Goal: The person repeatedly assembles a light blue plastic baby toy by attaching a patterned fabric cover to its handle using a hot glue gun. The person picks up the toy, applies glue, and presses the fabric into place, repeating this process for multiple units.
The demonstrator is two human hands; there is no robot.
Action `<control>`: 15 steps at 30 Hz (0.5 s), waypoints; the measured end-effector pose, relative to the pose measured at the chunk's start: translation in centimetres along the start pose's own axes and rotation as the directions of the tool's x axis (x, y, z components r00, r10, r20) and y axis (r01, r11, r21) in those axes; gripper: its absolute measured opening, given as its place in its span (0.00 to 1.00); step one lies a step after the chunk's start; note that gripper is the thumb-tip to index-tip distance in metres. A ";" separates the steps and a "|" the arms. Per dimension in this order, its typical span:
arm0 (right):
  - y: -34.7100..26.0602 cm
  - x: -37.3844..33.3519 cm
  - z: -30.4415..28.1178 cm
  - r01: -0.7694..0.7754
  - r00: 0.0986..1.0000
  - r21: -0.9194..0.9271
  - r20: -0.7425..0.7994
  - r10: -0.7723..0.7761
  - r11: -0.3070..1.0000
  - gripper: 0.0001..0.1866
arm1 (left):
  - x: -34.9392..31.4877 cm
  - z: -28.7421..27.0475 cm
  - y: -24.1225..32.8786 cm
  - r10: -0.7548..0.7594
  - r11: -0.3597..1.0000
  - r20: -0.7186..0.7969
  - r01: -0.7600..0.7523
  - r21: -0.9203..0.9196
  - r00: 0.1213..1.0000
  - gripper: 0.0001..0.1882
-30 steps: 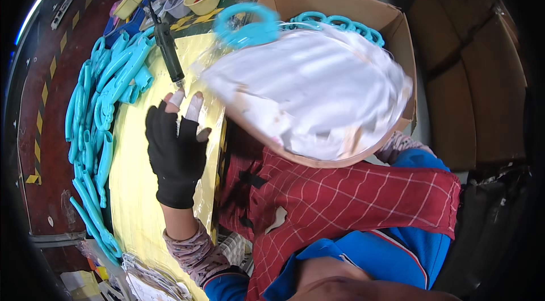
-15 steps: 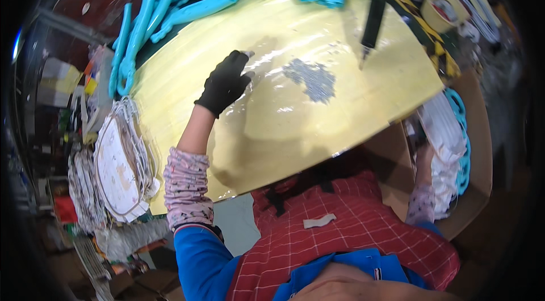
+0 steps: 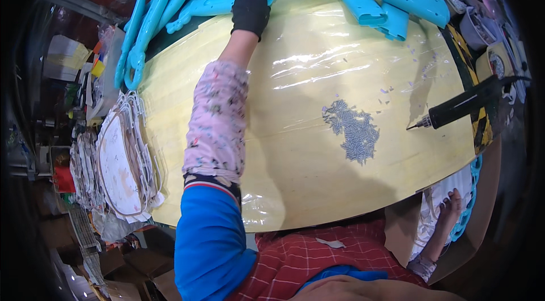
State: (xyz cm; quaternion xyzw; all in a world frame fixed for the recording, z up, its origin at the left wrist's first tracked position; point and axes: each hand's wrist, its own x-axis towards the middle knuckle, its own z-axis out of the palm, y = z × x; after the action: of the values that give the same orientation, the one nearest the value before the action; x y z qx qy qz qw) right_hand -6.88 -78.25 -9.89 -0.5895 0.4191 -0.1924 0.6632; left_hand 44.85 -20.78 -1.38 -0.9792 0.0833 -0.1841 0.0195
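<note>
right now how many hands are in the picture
2. The left hand, black-gloved, is at the end of a turquoise piece beyond the yellow tabletop; the right hand is lower right, by white material in the carton.

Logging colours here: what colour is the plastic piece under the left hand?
Turquoise; the plastic piece shows best in the head view.

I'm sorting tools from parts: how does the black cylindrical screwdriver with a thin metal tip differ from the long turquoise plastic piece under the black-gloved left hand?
The screwdriver is black; the plastic piece is turquoise.
The screwdriver narrows to a thin metal tip; the plastic piece ends wide and open.
No hand touches the screwdriver; the left hand is on the plastic piece.
Both are elongated.
</note>
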 end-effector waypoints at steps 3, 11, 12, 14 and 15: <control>-7.2 -4.5 6.3 0.091 0.880 0.046 0.464 -0.102 0.995 0.23 | -7.9 -3.2 -2.4 0.227 0.949 -0.446 -0.300 -0.098 0.865 0.25; -9.5 -17.1 30.4 -0.293 0.088 -0.264 0.950 0.301 0.919 0.29 | -34.9 -20.6 8.0 0.518 0.633 -0.288 -0.588 -0.503 0.805 0.20; -7.9 -17.2 32.9 -0.249 0.068 -0.298 0.944 0.324 0.921 0.33 | -37.3 -21.0 10.3 0.532 0.564 -0.344 -0.627 -0.538 0.774 0.20; -7.2 -17.9 38.0 -0.193 0.166 -0.479 0.844 0.510 0.856 0.27 | -40.2 -22.3 12.8 0.566 0.438 -0.386 -0.663 -0.608 0.728 0.18; -6.4 -17.9 38.6 -0.156 0.171 -0.433 0.873 0.456 0.888 0.25 | -40.7 -22.9 13.1 0.597 0.342 -0.410 -0.681 -0.647 0.690 0.17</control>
State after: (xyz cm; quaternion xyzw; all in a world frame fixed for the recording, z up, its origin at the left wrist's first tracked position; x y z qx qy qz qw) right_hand 14.51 -42.36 0.25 -0.5595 0.0542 0.4006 0.7236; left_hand -2.92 -26.94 4.51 -0.7671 0.5290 -0.1569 -0.3272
